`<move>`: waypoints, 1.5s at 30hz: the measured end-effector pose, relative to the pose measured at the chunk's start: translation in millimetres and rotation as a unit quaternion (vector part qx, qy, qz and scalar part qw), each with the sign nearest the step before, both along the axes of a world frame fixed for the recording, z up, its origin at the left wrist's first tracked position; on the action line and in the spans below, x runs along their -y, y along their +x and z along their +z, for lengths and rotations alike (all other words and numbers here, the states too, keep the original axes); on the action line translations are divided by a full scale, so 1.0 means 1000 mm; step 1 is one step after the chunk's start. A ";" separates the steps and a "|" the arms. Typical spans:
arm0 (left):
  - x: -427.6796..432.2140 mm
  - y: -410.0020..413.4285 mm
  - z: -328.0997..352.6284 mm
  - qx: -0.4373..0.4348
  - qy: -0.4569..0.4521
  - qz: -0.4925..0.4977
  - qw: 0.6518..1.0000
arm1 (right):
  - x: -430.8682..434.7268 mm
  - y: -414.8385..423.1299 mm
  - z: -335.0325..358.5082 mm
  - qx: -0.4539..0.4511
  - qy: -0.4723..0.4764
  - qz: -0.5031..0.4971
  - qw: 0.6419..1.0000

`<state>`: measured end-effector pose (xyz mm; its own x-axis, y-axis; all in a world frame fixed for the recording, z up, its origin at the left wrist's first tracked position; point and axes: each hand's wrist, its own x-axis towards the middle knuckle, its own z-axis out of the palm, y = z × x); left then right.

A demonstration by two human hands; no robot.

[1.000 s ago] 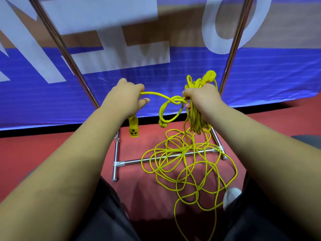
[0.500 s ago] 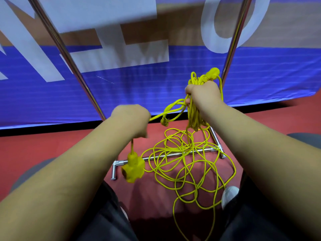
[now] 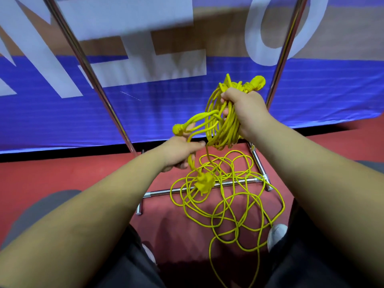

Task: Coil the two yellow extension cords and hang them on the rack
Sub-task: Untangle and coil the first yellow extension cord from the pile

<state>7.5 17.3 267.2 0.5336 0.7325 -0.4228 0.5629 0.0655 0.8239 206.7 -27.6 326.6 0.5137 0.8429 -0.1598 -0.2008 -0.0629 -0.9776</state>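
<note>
Bare forearms, dark trousers [image 3: 128, 273], white shoes [image 3: 276, 235].

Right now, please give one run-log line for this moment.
right hand: grips coil | left hand: grips cord end | loose cord: tangled on floor | rack: nothing hung

Bright yellow extension cords [image 3: 223, 121] against a red floor [image 3: 62, 175], a chrome rack [image 3: 207, 187] and a blue banner [image 3: 145, 113] with white lettering

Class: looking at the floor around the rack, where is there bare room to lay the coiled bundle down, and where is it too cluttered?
Bare red floor lies left of the rack's base bar, between the black banner edge and the left arm. Crowded: loose yellow cord sprawls over the base bar toward the white shoe, below the right hand holding the coil.
</note>
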 end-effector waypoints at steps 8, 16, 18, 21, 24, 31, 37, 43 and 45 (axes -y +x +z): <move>-0.030 -0.015 0.045 -0.168 0.598 -0.084 0.779 | -0.005 0.010 -0.013 0.137 -0.076 -0.053 0.986; -0.022 -0.006 0.071 -0.075 0.809 -0.215 0.542 | -0.010 0.018 -0.019 0.048 -0.062 -0.057 0.995; -0.027 -0.006 0.071 -0.066 0.825 -0.207 0.521 | -0.011 0.015 -0.018 0.020 -0.044 -0.040 0.998; -0.025 -0.008 0.071 -0.103 0.825 -0.194 0.521 | -0.010 0.013 -0.017 -0.017 -0.019 -0.015 1.000; -0.030 -0.013 0.069 -0.129 0.808 -0.205 0.537 | -0.010 0.014 -0.016 -0.024 -0.010 -0.013 1.000; -0.030 -0.013 0.076 -0.138 0.796 -0.172 0.564 | -0.010 0.017 -0.014 0.001 -0.003 -0.016 1.000; -0.044 -0.029 0.048 -0.226 0.582 -0.142 0.768 | -0.008 0.017 -0.006 -0.064 0.013 0.005 0.998; -0.039 -0.031 0.042 -0.183 0.296 -0.188 0.918 | -0.002 0.009 0.009 -0.100 0.030 0.062 0.993; -0.039 -0.027 0.036 -0.180 0.259 -0.216 0.924 | -0.001 0.008 0.013 -0.110 0.040 0.076 0.990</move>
<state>-19.9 55.9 302.9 0.7170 0.6375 -0.2821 0.6876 -0.5802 0.4365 214.6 -26.9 339.6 0.3409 0.9220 -0.1836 -0.4031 -0.0331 -0.9146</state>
